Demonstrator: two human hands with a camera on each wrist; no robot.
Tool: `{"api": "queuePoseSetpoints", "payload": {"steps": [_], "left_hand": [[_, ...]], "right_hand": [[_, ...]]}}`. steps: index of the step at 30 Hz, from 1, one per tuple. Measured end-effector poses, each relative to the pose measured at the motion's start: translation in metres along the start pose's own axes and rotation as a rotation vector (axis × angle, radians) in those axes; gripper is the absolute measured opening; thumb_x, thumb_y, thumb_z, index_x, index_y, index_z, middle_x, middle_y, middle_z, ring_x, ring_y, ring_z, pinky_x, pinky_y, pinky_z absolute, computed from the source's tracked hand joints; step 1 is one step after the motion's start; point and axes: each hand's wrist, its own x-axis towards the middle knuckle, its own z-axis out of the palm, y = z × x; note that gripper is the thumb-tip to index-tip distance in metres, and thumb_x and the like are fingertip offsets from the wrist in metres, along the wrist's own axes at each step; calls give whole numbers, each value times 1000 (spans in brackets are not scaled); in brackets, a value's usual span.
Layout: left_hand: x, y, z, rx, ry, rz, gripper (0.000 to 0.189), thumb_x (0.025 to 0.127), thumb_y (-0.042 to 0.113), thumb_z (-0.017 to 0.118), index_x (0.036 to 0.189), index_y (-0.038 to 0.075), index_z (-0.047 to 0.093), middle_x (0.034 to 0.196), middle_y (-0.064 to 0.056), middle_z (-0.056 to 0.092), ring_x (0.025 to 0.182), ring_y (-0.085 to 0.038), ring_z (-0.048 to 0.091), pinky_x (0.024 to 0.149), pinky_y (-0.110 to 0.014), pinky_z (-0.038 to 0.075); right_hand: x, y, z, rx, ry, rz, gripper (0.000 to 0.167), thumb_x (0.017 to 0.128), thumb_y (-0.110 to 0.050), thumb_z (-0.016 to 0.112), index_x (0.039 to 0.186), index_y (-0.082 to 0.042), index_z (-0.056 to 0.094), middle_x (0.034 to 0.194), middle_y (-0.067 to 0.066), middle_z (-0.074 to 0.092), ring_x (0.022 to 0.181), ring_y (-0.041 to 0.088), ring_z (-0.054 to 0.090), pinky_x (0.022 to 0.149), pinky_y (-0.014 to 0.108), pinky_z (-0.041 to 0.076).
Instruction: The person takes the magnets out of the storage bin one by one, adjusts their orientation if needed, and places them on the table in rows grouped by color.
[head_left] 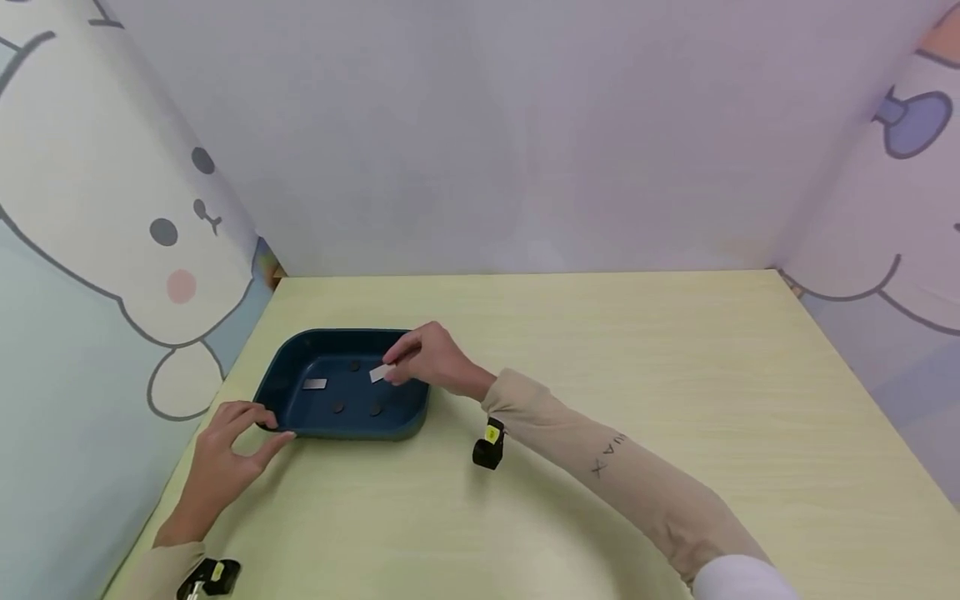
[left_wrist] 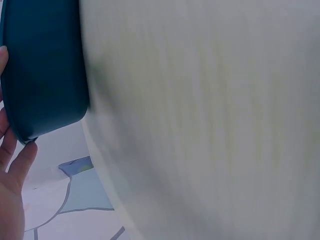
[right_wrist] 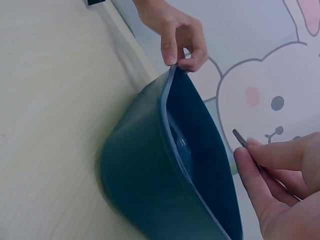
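Note:
A dark blue plastic basin [head_left: 330, 432] stands on the left part of the table. My left hand [head_left: 228, 454] pinches the basin's near-left corner at the rim between thumb and fingers, as the right wrist view also shows. Over the basin's right side, my right hand [head_left: 438, 362] holds a small flat pale rectangular plate [head_left: 378, 373] by its end; edge-on in the right wrist view, the plate [right_wrist: 239, 137] looks thin and dark. Inside on the floor lie a similar silvery plate [head_left: 315, 384] and several small dark round discs, one disc [head_left: 338, 407] near the front.
The pale wooden table [head_left: 600, 333] reaches back to a plain whitish wall [head_left: 525, 142]. Side panels with cartoon animals [head_left: 142, 275] flank it, the left one close beside my left hand. A black wrist camera [head_left: 489, 446] hangs under my right sleeve.

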Motion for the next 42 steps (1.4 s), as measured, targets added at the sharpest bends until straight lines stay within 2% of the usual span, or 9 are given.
{"api": "queuePoseSetpoints", "payload": {"steps": [6, 14, 18, 22, 25, 33, 42], "left_hand": [[-2, 1, -2, 0, -3, -41, 35, 53, -4, 86, 79, 7, 64, 89, -5, 56, 96, -8, 45, 89, -8, 30], [-1, -2, -1, 0, 19, -2, 36, 51, -4, 86, 78, 7, 64, 88, -3, 57, 94, -7, 45, 89, -7, 30], [1, -2, 0, -12, 15, 7, 35, 52, -3, 86, 78, 6, 64, 88, -4, 57, 94, -8, 46, 89, -8, 31], [2, 0, 2, -17, -11, -27, 34, 55, -2, 86, 80, 7, 65, 90, -3, 57, 95, -8, 46, 88, -8, 31], [1, 0, 1, -13, -9, -41, 34, 55, -1, 87, 80, 9, 65, 89, -2, 57, 95, -7, 46, 88, -8, 31], [-1, -2, 1, -18, -9, -46, 34, 55, -1, 87, 80, 9, 65, 90, -3, 58, 96, -6, 46, 88, -8, 31], [-1, -3, 2, -19, 16, -27, 34, 53, -2, 87, 78, 6, 65, 89, -2, 56, 94, -6, 45, 87, -7, 31]], "right_hand": [[-6, -3, -2, -15, 30, 0, 13, 80, 4, 71, 93, 1, 72, 90, 9, 69, 72, 17, 68, 76, 39, 54], [-14, 1, -6, 110, 25, -7, 18, 82, 4, 69, 100, 7, 68, 96, 20, 67, 78, 27, 69, 79, 41, 53], [-18, 1, -9, 118, 50, -6, 19, 82, 4, 70, 100, 7, 69, 97, 19, 67, 78, 27, 68, 77, 37, 54], [-20, 4, -12, 129, 71, -12, 18, 81, 4, 70, 99, 6, 69, 94, 17, 66, 76, 27, 68, 75, 33, 54], [-21, 4, -12, 155, 61, -12, 19, 82, 6, 69, 101, 8, 68, 96, 22, 66, 79, 32, 68, 77, 33, 54], [-25, 9, -13, 176, 94, -13, 20, 80, 7, 70, 100, 7, 68, 92, 17, 68, 74, 23, 68, 77, 34, 54], [-32, 13, -24, 200, 113, -25, 23, 81, 6, 70, 103, 10, 66, 99, 21, 67, 75, 21, 67, 80, 43, 53]]}}
